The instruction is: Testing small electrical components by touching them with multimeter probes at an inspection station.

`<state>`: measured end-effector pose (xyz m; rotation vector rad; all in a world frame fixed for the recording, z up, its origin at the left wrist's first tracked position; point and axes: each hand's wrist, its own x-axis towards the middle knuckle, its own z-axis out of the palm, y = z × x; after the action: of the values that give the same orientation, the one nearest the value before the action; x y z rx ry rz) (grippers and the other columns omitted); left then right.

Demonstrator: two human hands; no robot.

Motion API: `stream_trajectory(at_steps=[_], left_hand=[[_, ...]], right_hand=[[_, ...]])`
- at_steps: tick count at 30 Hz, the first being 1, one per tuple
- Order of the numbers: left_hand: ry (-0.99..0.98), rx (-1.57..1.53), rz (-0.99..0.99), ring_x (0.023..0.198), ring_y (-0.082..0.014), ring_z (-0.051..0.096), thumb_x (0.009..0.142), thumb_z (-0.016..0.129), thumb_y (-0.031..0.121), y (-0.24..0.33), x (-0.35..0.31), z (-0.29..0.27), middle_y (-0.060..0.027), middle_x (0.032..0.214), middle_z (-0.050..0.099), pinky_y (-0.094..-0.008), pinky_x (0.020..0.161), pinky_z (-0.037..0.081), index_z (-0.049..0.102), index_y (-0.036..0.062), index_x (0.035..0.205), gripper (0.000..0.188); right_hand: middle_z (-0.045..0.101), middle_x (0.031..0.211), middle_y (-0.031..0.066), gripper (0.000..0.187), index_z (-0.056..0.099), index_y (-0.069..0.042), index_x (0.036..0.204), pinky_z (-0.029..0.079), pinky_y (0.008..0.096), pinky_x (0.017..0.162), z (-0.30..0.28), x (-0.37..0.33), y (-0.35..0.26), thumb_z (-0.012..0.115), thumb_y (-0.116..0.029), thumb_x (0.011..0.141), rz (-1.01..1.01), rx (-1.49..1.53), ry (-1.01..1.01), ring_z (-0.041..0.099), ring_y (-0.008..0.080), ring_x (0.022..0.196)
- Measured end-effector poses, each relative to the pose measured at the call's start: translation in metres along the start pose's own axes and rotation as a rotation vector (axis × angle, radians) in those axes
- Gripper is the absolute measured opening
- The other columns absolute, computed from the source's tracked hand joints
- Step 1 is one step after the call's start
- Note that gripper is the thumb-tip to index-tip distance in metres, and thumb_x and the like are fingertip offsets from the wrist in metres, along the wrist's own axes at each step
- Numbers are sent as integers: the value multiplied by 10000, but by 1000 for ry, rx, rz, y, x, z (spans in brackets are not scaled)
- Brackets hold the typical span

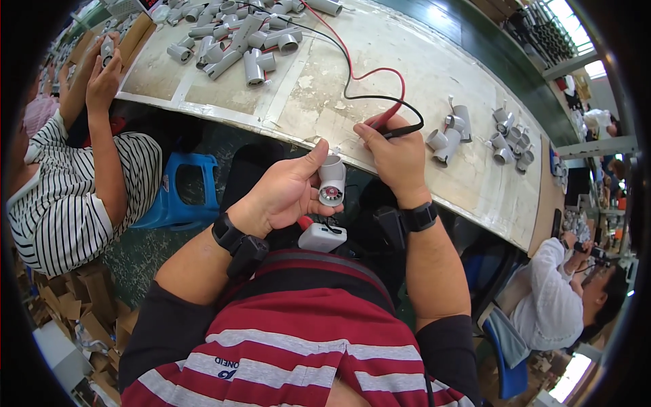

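Observation:
My left hand (279, 190) is closed round a light grey plastic pipe-like housing (332, 169), just off the table's near edge. The housing's lower end faces me and shows a dark ring of small parts with a reddish centre. To its right, my right hand (399, 163) grips a pair of test probes, a red probe (386, 117) and a black probe (407, 129), above the table edge. Their tips are hidden or too small to make out. Red and black leads (349, 64) run from the probes across the table to the far side.
Many similar grey housings (237, 41) lie heaped at the far left of the worn table (312, 91). Smaller groups (447, 139) stand at the right. A white box (322, 236) rests at my lap. A blue stool (178, 193) and co-workers (74, 169) are on either side.

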<state>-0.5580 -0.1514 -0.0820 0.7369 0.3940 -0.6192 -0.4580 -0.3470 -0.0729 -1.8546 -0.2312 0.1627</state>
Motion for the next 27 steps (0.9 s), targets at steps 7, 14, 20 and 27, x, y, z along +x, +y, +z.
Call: stream_trajectory(at_steps=[7, 14, 20, 27], left_hand=[[0, -12, -8, 795, -318, 764, 1079, 446, 551, 0, 1, 0, -195, 1058, 705, -357, 642, 672, 548, 1, 1315, 606], [-1, -5, -1, 793, -321, 764, 1085, 444, 536, -2, -2, 0, -193, 1057, 705, -367, 639, 675, 542, -2, 1317, 595], [0, 7, 20, 795, -299, 748, 1050, 521, 558, -3, -5, -1, -166, 1031, 690, -352, 645, 652, 589, -14, 1258, 613], [13, 27, 33, 803, -283, 741, 1038, 553, 568, 0, -9, 2, -149, 1012, 684, -342, 649, 637, 611, -18, 1233, 620]], right_hand=[[717, 801, 15, 152, 733, -9, 946, 510, 255, 661, -4, -5, -7, 811, -132, 902, -13, -75, -108, 640, 88, 717], [710, 817, 30, 140, 715, -6, 930, 505, 273, 664, -4, -9, 0, 800, -112, 893, -281, -55, 74, 653, 117, 754], [641, 775, 76, 156, 686, -4, 914, 488, 307, 640, -7, -14, -16, 800, -90, 850, -439, -515, -51, 629, 186, 694], [659, 806, 79, 161, 681, 1, 907, 490, 326, 645, -12, -7, -21, 776, -128, 891, -385, -589, -136, 621, 183, 702]])
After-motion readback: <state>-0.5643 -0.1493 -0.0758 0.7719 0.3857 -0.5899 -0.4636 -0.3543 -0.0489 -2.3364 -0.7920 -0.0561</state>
